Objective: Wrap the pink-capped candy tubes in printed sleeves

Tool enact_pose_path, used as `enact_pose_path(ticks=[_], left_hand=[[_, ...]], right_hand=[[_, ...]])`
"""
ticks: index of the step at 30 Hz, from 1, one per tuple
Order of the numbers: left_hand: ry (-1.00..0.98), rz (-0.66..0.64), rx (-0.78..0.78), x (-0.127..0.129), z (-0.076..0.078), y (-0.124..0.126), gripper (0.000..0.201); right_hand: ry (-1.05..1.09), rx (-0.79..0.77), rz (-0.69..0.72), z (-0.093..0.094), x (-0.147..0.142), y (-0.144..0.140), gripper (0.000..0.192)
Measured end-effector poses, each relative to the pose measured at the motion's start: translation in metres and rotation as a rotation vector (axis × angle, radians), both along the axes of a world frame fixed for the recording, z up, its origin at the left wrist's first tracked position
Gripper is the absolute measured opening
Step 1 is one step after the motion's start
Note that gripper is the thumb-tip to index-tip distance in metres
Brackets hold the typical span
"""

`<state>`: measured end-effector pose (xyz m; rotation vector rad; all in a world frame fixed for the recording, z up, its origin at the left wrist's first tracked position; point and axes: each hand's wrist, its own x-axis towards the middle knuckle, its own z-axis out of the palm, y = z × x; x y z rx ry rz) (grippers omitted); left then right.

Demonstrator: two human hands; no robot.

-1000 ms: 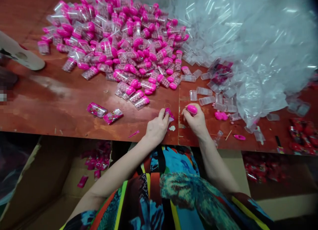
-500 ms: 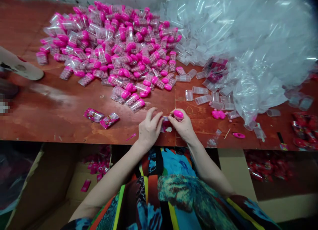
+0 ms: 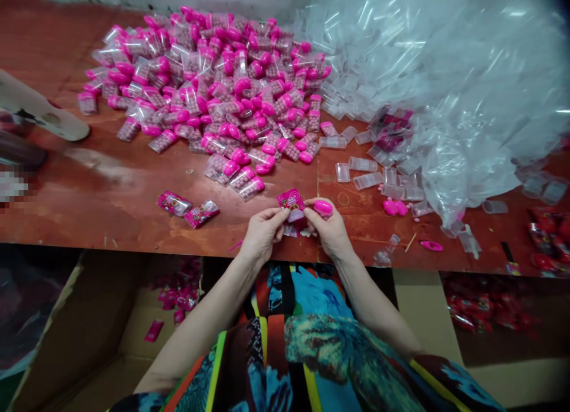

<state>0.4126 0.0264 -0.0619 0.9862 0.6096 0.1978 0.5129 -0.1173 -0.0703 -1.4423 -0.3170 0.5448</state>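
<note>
Both hands are together just above the table's front edge. Between them stands a pink printed packet (image 3: 291, 201), pinched by the thumb and fingers of my left hand (image 3: 266, 231). My right hand (image 3: 330, 229) is closed around a small bottle with a pink cap (image 3: 323, 208), and its thumb tip meets the packet's right side. Under the packet lies another pink and clear piece, partly hidden by the fingers. To the left, two printed packets (image 3: 202, 214) rest on the wood.
A large heap of pink-capped candy bottles (image 3: 214, 97) covers the table's back. Clear empty containers (image 3: 367, 180) and a big plastic bag (image 3: 463, 162) are at right. A pale cylinder (image 3: 48, 115) juts in from the left. Below the edge, an open carton (image 3: 107, 305) holds pink pieces.
The pink printed packet now shows upright between my hands. My left fingers, raised and spread before, have closed on it. My right hand still holds the bottle. The view has shifted slightly.
</note>
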Motion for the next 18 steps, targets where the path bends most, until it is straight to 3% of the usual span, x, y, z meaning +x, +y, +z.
enact_pose_path(ticks=[5, 9, 14, 18], left_hand=[[-0.005, 0.001, -0.025, 0.000, 0.000, -0.003, 0.052], [0.016, -0.042, -0.023, -0.003, 0.002, -0.004, 0.052], [0.049, -0.002, -0.001, -0.001, 0.008, -0.007, 0.057], [0.081, -0.028, -0.091, 0.001, 0.012, -0.007, 0.050]], right_hand=[[0.107, 0.023, -0.021, 0.000, -0.005, 0.008, 0.049], [0.073, -0.006, -0.010, 0.008, -0.006, 0.010, 0.053], [0.041, -0.015, 0.005, 0.013, -0.008, 0.012, 0.052], [-0.017, -0.031, -0.028, 0.011, -0.007, 0.013, 0.053]])
